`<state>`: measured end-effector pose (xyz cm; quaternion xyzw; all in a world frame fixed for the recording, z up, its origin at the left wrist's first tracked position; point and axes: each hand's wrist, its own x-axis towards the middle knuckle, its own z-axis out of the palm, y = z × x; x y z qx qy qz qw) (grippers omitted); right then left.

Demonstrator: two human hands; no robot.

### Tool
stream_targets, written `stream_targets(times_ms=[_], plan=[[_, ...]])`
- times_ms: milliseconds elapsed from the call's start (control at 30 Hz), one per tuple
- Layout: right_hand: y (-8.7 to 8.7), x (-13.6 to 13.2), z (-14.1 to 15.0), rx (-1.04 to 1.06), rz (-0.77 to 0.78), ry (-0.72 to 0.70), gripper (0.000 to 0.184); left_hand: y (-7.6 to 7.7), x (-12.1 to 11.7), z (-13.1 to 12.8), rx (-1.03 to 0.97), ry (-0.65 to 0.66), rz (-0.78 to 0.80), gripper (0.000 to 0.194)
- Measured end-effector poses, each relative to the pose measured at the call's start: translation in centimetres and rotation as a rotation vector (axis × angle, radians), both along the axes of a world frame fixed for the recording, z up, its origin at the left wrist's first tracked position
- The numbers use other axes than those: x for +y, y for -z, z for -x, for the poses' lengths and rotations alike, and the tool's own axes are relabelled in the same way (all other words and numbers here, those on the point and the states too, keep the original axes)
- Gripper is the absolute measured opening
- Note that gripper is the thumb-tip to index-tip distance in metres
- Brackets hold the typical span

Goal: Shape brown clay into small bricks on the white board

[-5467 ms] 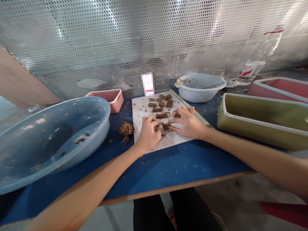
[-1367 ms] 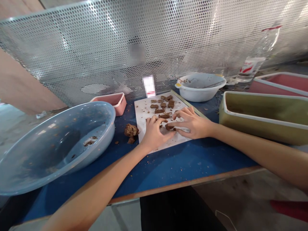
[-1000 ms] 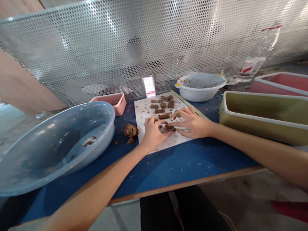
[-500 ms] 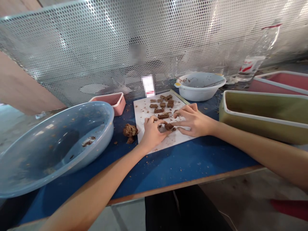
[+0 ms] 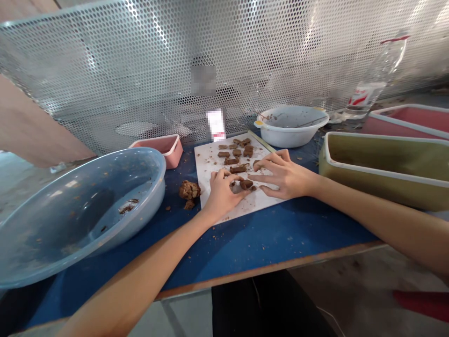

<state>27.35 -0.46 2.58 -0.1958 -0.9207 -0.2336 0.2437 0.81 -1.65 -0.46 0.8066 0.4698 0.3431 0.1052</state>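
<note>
On a white board [image 5: 206, 161] lies a small lump of brown clay [image 5: 246, 184]. My left hand [image 5: 224, 194] curves around it from the left, thumb and forefinger at its sides. My right hand [image 5: 286, 177] is just to the right of the lump, fingers spread and holding nothing; its fingertips are close to the clay. Behind my hands, several shaped brown clay pieces [image 5: 230, 161] lie in rough rows, some like short bars with wider ends. A bigger rough clay lump [image 5: 189, 189] rests beside the board's left edge.
A large blue basin [image 5: 147, 224] stands at left, with a pink box [image 5: 174, 152] behind it. At the back are a white basin [image 5: 289, 135] and a plastic bottle [image 5: 368, 96]. Green [image 5: 372, 185] and red [image 5: 417, 114] planters stand right. A perforated metal panel [image 5: 238, 51] rises behind.
My right fingertips have drawn slightly away from the clay lump, leaving a small gap. My left hand stays around it.
</note>
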Motion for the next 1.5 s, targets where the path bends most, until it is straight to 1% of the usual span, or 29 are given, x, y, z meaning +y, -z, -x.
stream_targets(times_ms=[67,100,200,267,300,400,433,567,633,733,867,933,1000,1133,1200,1300,1367,1400,1500], plan=[[-0.04,-0.01,-0.03,-0.042,-0.002,-0.011,0.034,-0.05,-0.01,-0.02,-0.005,0.007,0.008,0.034],[-0.05,-0.04,-0.04,-0.055,-0.004,-0.018,0.033,-0.07,0.0,-0.03,-0.008,0.007,0.011,0.034],[-0.03,-0.14,-0.05,-0.029,-0.016,-0.027,0.019,-0.07,0.05,-0.06,-0.02,-0.001,0.019,0.036],[-0.01,-0.2,-0.02,-0.009,-0.027,-0.015,0.016,-0.05,0.08,-0.06,-0.021,0.001,0.024,0.036],[0.01,-0.23,0.01,-0.011,-0.032,-0.008,0.017,-0.04,0.09,-0.07,-0.022,0.003,0.025,0.035],[0.06,-0.22,0.11,-0.041,-0.041,-0.001,0.031,-0.01,0.09,-0.07,-0.026,0.005,0.023,0.035],[0.09,-0.2,0.13,-0.048,-0.04,-0.007,0.033,0.0,0.09,-0.07,-0.028,0.004,0.021,0.035],[0.15,-0.06,0.04,-0.013,-0.027,-0.011,0.021,0.1,0.14,-0.01,-0.018,0.004,0.006,0.037],[0.15,-0.04,-0.03,-0.005,-0.009,0.004,0.021,0.17,0.19,0.04,-0.014,0.009,0.004,0.037],[0.11,-0.09,-0.04,-0.035,0.021,0.017,0.028,0.28,0.27,0.1,-0.016,0.022,0.007,0.037],[0.09,-0.17,0.11,0.009,0.016,0.004,0.017,0.36,0.31,0.11,-0.02,0.021,0.004,0.036],[0.1,-0.17,0.22,0.03,0.007,-0.005,0.018,0.34,0.29,0.09,-0.021,0.022,0.004,0.035],[0.1,-0.17,0.31,0.031,0.007,-0.008,0.023,0.3,0.29,0.09,-0.021,0.023,0.011,0.036],[0.04,-0.2,0.36,0.057,0.015,0.023,0.025,0.27,0.34,0.08,-0.005,0.021,0.029,0.036],[-0.1,-0.23,0.28,0.089,0.033,0.049,0.023,0.3,0.32,0.06,0.001,0.018,0.035,0.041],[-0.43,-0.27,0.14,0.125,0.109,0.041,0.016,0.34,0.15,0.02,-0.022,0.02,0.016,0.071],[-0.64,-0.28,0.11,0.14,0.159,0.018,0.019,0.3,-0.01,-0.02,-0.038,0.037,-0.005,0.087],[-0.72,-0.29,0.13,0.147,0.175,0.009,0.02,0.25,-0.08,-0.05,-0.04,0.048,-0.008,0.089],[-0.67,-0.27,0.3,0.152,0.215,0.006,0.016,0.03,-0.22,-0.1,-0.058,0.076,0.001,0.087]])
